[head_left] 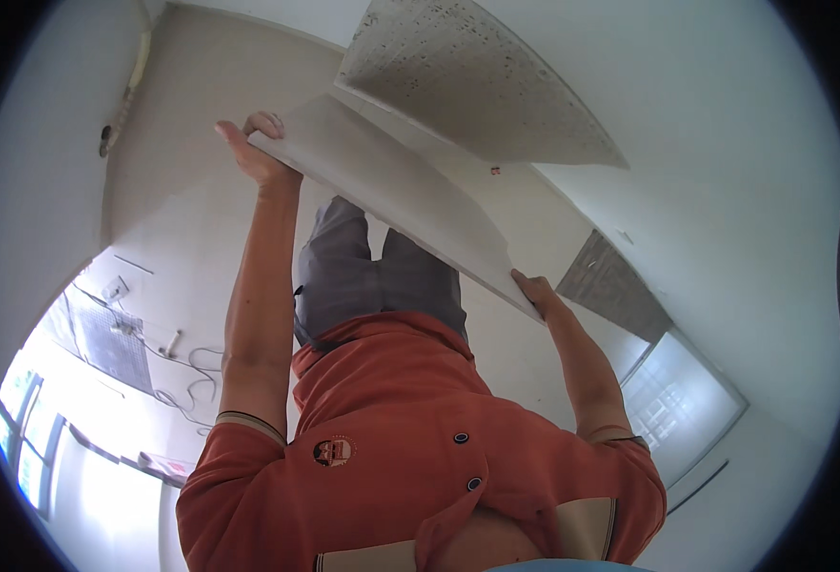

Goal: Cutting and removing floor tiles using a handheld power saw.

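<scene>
A large, thin, pale grey tile [391, 181] is held tilted in front of my legs, its near long edge running from upper left down to the right. My left hand [260, 151] grips its left end, fingers curled over the edge and thumb sticking out. At the opposite end, my right hand [534, 291] is closed round the lower right corner; part of its fingers is hidden by the tile. Just beyond stands a second grey slab [467, 86], speckled with dark spots over its upper part and apart from my hands.
White walls rise on the left and right [725, 172]. Loose cables [191, 381] and a small white tube [171, 343] lie on the pale floor [182, 229] to my left. A dark grey textured strip [610, 281] and a bright glazed panel [677, 400] are at the right.
</scene>
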A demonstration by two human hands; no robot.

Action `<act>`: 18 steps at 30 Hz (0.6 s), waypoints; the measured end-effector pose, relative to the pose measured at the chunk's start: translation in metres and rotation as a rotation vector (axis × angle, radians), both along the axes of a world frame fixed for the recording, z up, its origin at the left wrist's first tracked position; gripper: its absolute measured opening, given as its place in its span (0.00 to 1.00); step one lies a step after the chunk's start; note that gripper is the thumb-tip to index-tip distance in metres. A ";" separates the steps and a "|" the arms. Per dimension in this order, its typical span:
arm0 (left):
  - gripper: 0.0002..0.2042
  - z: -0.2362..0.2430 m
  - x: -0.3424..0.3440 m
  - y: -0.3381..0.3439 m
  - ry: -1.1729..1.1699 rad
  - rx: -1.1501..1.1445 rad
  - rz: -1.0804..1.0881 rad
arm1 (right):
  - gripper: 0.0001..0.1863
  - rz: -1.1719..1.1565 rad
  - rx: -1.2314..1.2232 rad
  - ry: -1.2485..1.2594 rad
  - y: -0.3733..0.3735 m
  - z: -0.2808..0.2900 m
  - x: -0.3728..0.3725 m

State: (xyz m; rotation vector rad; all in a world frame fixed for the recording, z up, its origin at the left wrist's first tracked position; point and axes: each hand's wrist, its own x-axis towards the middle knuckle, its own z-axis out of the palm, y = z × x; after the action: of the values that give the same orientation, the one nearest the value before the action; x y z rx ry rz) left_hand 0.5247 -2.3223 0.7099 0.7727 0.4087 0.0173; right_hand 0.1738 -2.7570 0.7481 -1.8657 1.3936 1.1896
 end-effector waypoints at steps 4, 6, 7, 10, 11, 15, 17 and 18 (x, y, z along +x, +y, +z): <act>0.39 -0.014 0.008 -0.011 0.070 -0.008 0.056 | 0.46 0.078 -0.005 0.054 -0.016 -0.010 0.028; 0.39 -0.015 0.008 -0.022 0.090 0.015 0.085 | 0.46 0.189 -0.032 0.057 -0.029 -0.017 0.039; 0.39 -0.016 0.007 -0.027 0.101 0.037 0.094 | 0.47 0.150 -0.010 0.068 -0.035 -0.020 0.041; 0.39 -0.022 0.020 -0.045 0.161 0.073 0.158 | 0.46 0.165 0.019 0.031 -0.053 -0.028 0.069; 0.39 -0.025 0.030 -0.049 0.160 0.077 0.185 | 0.46 0.192 0.022 -0.015 -0.060 -0.032 0.084; 0.39 -0.045 0.029 -0.054 0.134 0.104 0.171 | 0.46 0.160 0.016 0.090 -0.094 -0.070 0.073; 0.40 -0.053 0.032 -0.054 0.140 0.112 0.186 | 0.45 0.202 0.031 -0.031 -0.090 -0.069 0.083; 0.40 -0.055 0.034 -0.056 0.139 0.118 0.181 | 0.46 0.161 0.060 0.037 -0.090 -0.069 0.090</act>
State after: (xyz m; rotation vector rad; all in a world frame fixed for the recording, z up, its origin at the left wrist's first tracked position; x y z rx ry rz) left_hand 0.5584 -2.3784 0.6552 0.8537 0.6130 0.1590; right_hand 0.2633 -2.8468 0.6790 -1.9531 1.2310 1.3351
